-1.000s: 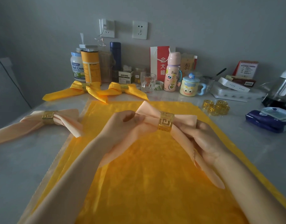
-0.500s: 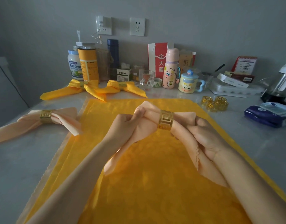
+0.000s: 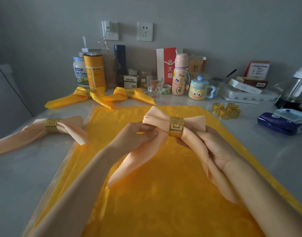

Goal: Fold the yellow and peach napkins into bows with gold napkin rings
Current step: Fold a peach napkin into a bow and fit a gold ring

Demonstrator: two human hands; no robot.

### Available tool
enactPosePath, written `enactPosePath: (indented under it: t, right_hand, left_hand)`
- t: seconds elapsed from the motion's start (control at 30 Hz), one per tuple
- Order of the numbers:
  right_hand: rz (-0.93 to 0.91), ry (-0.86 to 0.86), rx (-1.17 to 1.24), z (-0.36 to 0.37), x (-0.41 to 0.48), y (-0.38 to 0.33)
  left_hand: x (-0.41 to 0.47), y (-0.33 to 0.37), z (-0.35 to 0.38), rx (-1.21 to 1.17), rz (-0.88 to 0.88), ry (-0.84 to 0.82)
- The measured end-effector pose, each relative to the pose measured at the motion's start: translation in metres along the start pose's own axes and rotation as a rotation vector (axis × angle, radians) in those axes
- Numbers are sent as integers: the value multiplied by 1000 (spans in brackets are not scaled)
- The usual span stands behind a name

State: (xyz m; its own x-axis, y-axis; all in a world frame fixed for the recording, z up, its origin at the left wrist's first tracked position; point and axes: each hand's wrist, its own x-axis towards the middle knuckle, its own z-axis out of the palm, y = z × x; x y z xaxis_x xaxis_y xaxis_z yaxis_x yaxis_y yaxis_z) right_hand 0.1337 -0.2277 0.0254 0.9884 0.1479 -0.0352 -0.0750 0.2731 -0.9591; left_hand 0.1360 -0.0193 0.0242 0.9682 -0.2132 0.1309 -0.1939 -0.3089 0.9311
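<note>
Peach napkin bow (image 3: 194, 122) cinched by gold ring (image 3: 176, 127), lifted above flat yellow napkin (image 3: 164, 194).

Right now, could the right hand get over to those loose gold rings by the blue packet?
Probably yes, but not freely. The right hand is busy holding the peach napkin bow. The spare gold rings lie on bare table on that side, with nothing between, so letting go first would clear the way.
</note>
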Motion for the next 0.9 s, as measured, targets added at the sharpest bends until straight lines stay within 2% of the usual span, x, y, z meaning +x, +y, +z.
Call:
enactPosePath:
  t: [0.13, 0.3, 0.43, 0.53, 0.7, 0.77, 0.9]
  right_hand:
    - [97, -13, 128, 4, 7, 2]
    - [83, -17, 0, 2, -1, 0]
    - [117, -92, -82, 20, -8, -10]
    - [92, -180, -196, 45, -12, -14]
    - [164, -259, -271, 130, -12, 6]
    - [189, -307, -300, 169, -10, 24]
    - [230, -391, -327, 248, -12, 64]
  left_hand:
    - [-1, 2, -2, -136, -9, -109]
    - [-3, 3, -8, -107, -88, -206]
    - [-5, 6, -24, -206, -276, -90]
    - [-11, -4, -49, 130, -270, 63]
    - [-92, 0, -132, 559, -166, 85]
    - [-118, -15, -166, 579, -194, 131]
    - [-175, -37, -226, 610, -369, 260]
